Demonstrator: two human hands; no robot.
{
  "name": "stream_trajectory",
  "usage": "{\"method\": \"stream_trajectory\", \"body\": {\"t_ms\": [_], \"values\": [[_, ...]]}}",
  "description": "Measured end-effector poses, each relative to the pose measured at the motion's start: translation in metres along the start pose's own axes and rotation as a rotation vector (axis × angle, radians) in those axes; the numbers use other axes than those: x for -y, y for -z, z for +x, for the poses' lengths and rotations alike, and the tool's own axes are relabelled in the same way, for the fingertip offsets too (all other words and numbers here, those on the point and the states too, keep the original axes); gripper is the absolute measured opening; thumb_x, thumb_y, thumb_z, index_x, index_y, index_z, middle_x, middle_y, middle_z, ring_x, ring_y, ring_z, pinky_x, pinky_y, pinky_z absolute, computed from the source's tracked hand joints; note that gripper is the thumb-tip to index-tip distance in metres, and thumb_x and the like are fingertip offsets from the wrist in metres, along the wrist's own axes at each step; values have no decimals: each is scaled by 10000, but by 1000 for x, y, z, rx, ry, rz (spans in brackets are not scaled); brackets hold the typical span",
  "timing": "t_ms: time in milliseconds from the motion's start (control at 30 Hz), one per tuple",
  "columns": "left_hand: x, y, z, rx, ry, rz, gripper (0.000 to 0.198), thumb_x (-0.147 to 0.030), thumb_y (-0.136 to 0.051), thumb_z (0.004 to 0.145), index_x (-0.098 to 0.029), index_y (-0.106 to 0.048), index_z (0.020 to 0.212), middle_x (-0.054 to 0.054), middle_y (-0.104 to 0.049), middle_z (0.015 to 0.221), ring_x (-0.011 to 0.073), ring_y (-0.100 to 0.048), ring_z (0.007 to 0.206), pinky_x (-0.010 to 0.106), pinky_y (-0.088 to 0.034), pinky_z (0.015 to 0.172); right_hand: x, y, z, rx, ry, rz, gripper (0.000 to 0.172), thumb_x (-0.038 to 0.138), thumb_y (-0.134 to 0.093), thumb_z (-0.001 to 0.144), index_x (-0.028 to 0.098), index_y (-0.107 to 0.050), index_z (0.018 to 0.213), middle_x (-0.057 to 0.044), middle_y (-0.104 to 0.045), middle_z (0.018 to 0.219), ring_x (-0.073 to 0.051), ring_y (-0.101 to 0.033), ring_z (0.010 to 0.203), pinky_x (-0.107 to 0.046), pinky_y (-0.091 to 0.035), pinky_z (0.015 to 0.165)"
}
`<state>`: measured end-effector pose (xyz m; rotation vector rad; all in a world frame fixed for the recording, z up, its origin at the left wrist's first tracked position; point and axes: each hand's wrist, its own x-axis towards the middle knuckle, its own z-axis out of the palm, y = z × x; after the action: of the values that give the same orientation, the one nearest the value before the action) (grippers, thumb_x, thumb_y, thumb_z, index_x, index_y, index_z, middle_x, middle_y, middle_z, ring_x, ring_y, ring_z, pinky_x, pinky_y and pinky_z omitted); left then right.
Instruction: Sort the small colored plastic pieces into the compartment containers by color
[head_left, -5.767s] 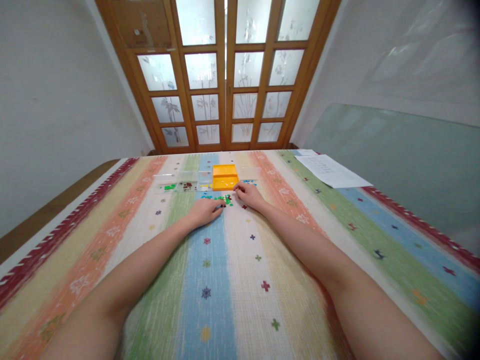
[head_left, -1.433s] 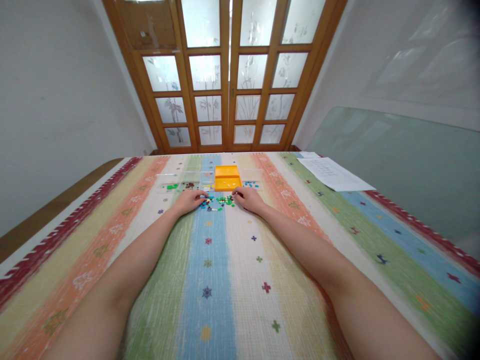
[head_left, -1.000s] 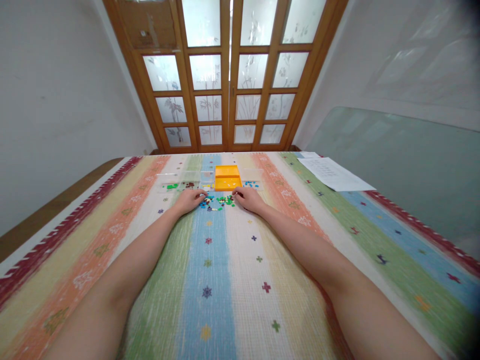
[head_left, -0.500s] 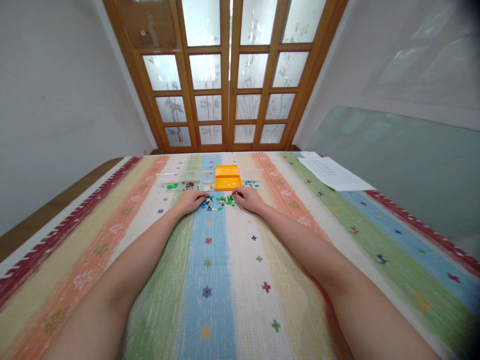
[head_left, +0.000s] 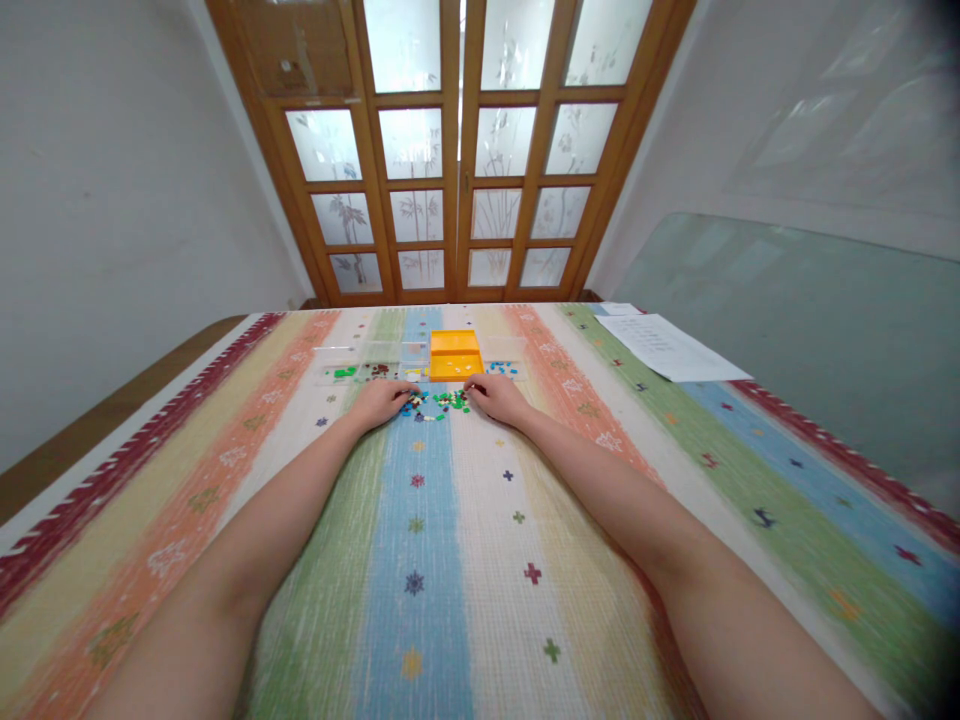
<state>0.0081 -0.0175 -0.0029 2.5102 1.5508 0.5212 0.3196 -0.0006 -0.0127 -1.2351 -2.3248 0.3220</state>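
In the head view, the one view we have, our left grip [head_left: 379,402] is half curled over the tabletop [head_left: 442,560], fingertips at the edge of a loose, mostly blue cluster of pieces [head_left: 412,407]. Our right grip [head_left: 496,396] is bent inward too, its fingertips beside a mostly green cluster [head_left: 451,400]. Thumb and fingers look close together on both, but we cannot tell whether either has hold of a piece.

Beyond the left grip stand clear boxes [head_left: 381,350] with green pieces [head_left: 344,372], brown pieces [head_left: 380,370] and yellowish ones [head_left: 415,374]. Ahead of and between the grips is the open orange box [head_left: 454,342], with a few pale pieces inside; just beyond the right grip, blue pieces [head_left: 502,368] lie in another clear box.

We judge the work well begun: each box appears to hold mainly one colour. Left over are the mixed clusters between our grips, clearly unfinished.
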Motion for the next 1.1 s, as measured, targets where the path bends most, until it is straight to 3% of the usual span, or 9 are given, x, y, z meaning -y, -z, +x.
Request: {"method": "stream_trajectory", "body": {"t_ms": [200,567,867,1100], "values": [[1,0,0,-31,80,9,307,-372,-596,949,-276,-801,1156,38,-765,828,212,-666,766,279,-442,720,-1,-1,1,11,-12,-3,222,213,-561,983,228,-774,1044,-39,-793,1039,-203,-704,964,-266,-464,839],[5,-5,3,-76,116,-116,273,-378,-616,908,-233,-806,1038,2,-674,703,175,-592,688,260,-363,634,1,0,0,14,-9,-5,226,216,-556,987,234,-773,1048,-34,-794,1044,-202,-705,973,-266,-466,845],[3,-2,4,-45,100,-117,266,-310,-597,916,-230,-816,1044,13,-703,733,179,-607,703,262,-378,655,0,0,0,11,5,13,230,211,-550,986,233,-776,1022,-33,-793,1029,-196,-708,957,-267,-472,851],[6,-2,5,-22,80,-100,271,-353,-638,908,-246,-811,1087,16,-719,759,182,-621,722,258,-381,655,0,0,1,20,-8,12,229,207,-559,983,237,-781,1030,-33,-794,1044,-201,-706,973,-268,-473,852]]}}
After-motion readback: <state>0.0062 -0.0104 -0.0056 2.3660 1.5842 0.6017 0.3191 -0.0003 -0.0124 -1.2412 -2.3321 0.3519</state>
